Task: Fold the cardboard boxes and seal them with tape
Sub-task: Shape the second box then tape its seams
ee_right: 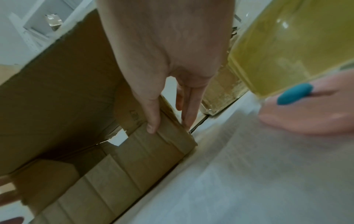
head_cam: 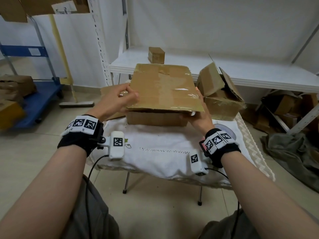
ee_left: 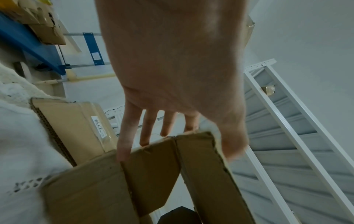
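The worn brown cardboard box (head_cam: 160, 100) sits between the left hand (head_cam: 119, 99), pinching its tape-glazed top flap, and the right hand (head_cam: 198, 114), gripping its corner; light, bendy, best held by edges.

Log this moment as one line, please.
stage: folding flap | left hand: holds box flap | right hand: holds box corner | tape roll: on table, untouched

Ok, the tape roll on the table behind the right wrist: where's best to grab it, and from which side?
Come from above with the right hand and pinch the tape roll across its rim. It seems to lie flat on the white tablecloth, so the ring faces up, though the wrist hides part of it. The cardboard box blocks the far side.
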`<state>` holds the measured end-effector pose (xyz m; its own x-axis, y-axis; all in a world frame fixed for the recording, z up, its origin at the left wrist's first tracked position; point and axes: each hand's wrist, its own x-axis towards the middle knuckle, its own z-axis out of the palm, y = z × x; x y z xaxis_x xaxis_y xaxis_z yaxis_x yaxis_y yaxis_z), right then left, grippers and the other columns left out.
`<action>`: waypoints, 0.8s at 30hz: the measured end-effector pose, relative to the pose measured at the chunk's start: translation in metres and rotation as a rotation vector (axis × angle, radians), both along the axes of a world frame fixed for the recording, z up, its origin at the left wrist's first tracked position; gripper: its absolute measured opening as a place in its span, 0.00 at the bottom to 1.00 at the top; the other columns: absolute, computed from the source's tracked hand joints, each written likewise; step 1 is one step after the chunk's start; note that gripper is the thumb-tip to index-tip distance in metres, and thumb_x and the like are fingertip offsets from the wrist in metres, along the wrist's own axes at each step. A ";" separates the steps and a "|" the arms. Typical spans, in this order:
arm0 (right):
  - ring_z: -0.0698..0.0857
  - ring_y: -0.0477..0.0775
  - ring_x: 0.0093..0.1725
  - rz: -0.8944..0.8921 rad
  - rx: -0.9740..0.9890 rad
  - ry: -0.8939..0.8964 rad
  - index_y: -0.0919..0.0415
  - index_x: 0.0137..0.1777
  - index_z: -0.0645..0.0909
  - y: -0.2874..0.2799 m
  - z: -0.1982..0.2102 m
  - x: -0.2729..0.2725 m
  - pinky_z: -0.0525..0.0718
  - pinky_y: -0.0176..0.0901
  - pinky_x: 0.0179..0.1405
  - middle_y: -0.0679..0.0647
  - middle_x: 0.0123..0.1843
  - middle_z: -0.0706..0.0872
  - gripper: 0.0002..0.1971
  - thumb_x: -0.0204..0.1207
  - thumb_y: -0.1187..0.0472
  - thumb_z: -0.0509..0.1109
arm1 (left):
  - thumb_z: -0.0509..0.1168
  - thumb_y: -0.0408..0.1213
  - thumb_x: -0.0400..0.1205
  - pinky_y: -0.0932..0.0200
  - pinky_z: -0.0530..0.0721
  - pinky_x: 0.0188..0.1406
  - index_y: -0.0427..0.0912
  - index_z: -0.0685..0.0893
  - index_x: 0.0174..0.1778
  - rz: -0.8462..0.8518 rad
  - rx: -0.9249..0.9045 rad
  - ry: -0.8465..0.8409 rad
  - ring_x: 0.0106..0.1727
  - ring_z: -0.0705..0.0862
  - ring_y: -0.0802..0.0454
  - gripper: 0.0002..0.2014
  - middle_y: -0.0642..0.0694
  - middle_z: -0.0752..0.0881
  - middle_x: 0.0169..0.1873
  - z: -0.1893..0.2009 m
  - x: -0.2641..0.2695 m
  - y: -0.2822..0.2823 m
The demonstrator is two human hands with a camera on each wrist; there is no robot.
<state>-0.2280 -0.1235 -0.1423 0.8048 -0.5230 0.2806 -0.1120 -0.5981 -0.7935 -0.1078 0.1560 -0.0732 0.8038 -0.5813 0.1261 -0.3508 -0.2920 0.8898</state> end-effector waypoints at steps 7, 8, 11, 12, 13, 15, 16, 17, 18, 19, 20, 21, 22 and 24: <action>0.82 0.60 0.70 0.011 0.063 0.025 0.39 0.85 0.63 0.008 0.011 -0.013 0.83 0.65 0.69 0.51 0.73 0.83 0.44 0.71 0.58 0.78 | 0.84 0.46 0.66 0.70 0.74 0.48 0.49 0.75 0.69 0.075 0.106 -0.186 0.64 0.78 0.54 0.37 0.55 0.76 0.67 -0.007 0.001 -0.004; 0.84 0.58 0.68 0.005 0.099 0.021 0.40 0.81 0.69 0.004 0.009 -0.011 0.85 0.65 0.66 0.48 0.70 0.84 0.42 0.67 0.55 0.81 | 0.84 0.45 0.66 0.72 0.73 0.46 0.48 0.72 0.73 0.091 0.109 -0.185 0.63 0.78 0.55 0.41 0.53 0.76 0.69 -0.008 0.002 -0.006; 0.85 0.55 0.65 0.001 0.140 0.054 0.49 0.74 0.80 -0.008 0.001 -0.007 0.86 0.63 0.65 0.49 0.63 0.89 0.38 0.62 0.61 0.88 | 0.85 0.43 0.65 0.64 0.80 0.51 0.49 0.63 0.82 0.163 0.084 -0.112 0.55 0.83 0.56 0.52 0.50 0.77 0.66 -0.011 0.005 -0.007; 0.85 0.54 0.65 0.006 0.154 0.068 0.52 0.73 0.81 -0.011 -0.001 -0.006 0.86 0.62 0.66 0.50 0.62 0.89 0.37 0.63 0.65 0.87 | 0.86 0.43 0.64 0.59 0.81 0.56 0.48 0.62 0.83 0.188 0.107 -0.101 0.56 0.83 0.54 0.53 0.51 0.77 0.64 -0.013 0.007 -0.006; 0.86 0.54 0.65 0.013 0.181 0.079 0.53 0.73 0.82 -0.013 -0.001 -0.005 0.87 0.62 0.65 0.51 0.62 0.90 0.36 0.64 0.70 0.85 | 0.86 0.45 0.63 0.55 0.81 0.61 0.47 0.64 0.83 0.195 0.129 -0.103 0.59 0.83 0.52 0.53 0.52 0.78 0.63 -0.015 0.008 -0.006; 0.88 0.57 0.63 0.034 0.254 0.119 0.56 0.75 0.82 -0.015 0.002 -0.003 0.88 0.63 0.64 0.54 0.62 0.89 0.36 0.68 0.79 0.77 | 0.85 0.48 0.63 0.50 0.81 0.67 0.46 0.70 0.79 0.168 0.165 -0.097 0.64 0.82 0.50 0.49 0.51 0.82 0.64 -0.020 0.012 -0.006; 0.89 0.59 0.61 0.046 0.294 0.146 0.56 0.77 0.80 -0.013 0.006 -0.004 0.88 0.62 0.64 0.55 0.63 0.89 0.36 0.71 0.83 0.71 | 0.84 0.48 0.66 0.51 0.80 0.67 0.45 0.72 0.78 0.161 0.183 -0.076 0.65 0.82 0.49 0.45 0.50 0.83 0.65 -0.022 0.011 -0.007; 0.91 0.60 0.58 0.066 0.323 0.177 0.56 0.78 0.78 -0.012 0.010 -0.004 0.88 0.61 0.63 0.56 0.64 0.88 0.36 0.73 0.85 0.66 | 0.83 0.46 0.69 0.52 0.80 0.66 0.44 0.74 0.77 0.162 0.193 -0.055 0.65 0.82 0.49 0.41 0.48 0.84 0.65 -0.023 0.011 -0.008; 0.92 0.59 0.56 0.084 0.334 0.203 0.55 0.80 0.76 -0.010 0.013 -0.004 0.89 0.60 0.62 0.56 0.64 0.87 0.36 0.75 0.84 0.64 | 0.82 0.45 0.71 0.53 0.79 0.66 0.43 0.76 0.76 0.168 0.197 -0.042 0.64 0.82 0.49 0.37 0.48 0.84 0.65 -0.025 0.012 -0.009; 0.91 0.57 0.54 0.106 0.330 0.217 0.54 0.81 0.74 -0.008 0.016 -0.004 0.89 0.61 0.60 0.55 0.64 0.85 0.35 0.76 0.81 0.64 | 0.81 0.45 0.73 0.54 0.79 0.65 0.43 0.77 0.74 0.174 0.194 -0.035 0.64 0.82 0.50 0.35 0.48 0.85 0.64 -0.026 0.012 -0.010; 0.90 0.55 0.54 0.126 0.326 0.228 0.54 0.81 0.72 -0.005 0.019 -0.005 0.89 0.61 0.59 0.55 0.65 0.84 0.33 0.77 0.77 0.67 | 0.80 0.45 0.73 0.53 0.79 0.66 0.43 0.78 0.73 0.183 0.191 -0.029 0.63 0.82 0.50 0.33 0.48 0.85 0.64 -0.026 0.012 -0.011; 0.88 0.55 0.56 0.137 0.324 0.237 0.53 0.81 0.71 -0.003 0.020 -0.005 0.90 0.60 0.59 0.54 0.65 0.82 0.32 0.78 0.72 0.69 | 0.80 0.45 0.73 0.52 0.80 0.67 0.42 0.80 0.72 0.190 0.185 -0.025 0.62 0.83 0.50 0.32 0.48 0.86 0.63 -0.027 0.013 -0.011; 0.87 0.56 0.58 0.143 0.325 0.242 0.53 0.81 0.70 0.000 0.022 -0.005 0.91 0.58 0.59 0.54 0.66 0.81 0.32 0.78 0.69 0.71 | 0.80 0.45 0.73 0.50 0.83 0.65 0.42 0.80 0.71 0.191 0.184 -0.017 0.61 0.84 0.49 0.31 0.47 0.87 0.62 -0.027 0.012 -0.012; 0.86 0.58 0.62 0.127 0.348 0.245 0.52 0.81 0.69 0.005 0.021 -0.005 0.91 0.57 0.57 0.53 0.67 0.80 0.32 0.79 0.68 0.74 | 0.78 0.45 0.76 0.50 0.88 0.56 0.43 0.78 0.71 0.177 0.189 0.022 0.58 0.85 0.49 0.29 0.47 0.86 0.61 -0.029 0.011 -0.013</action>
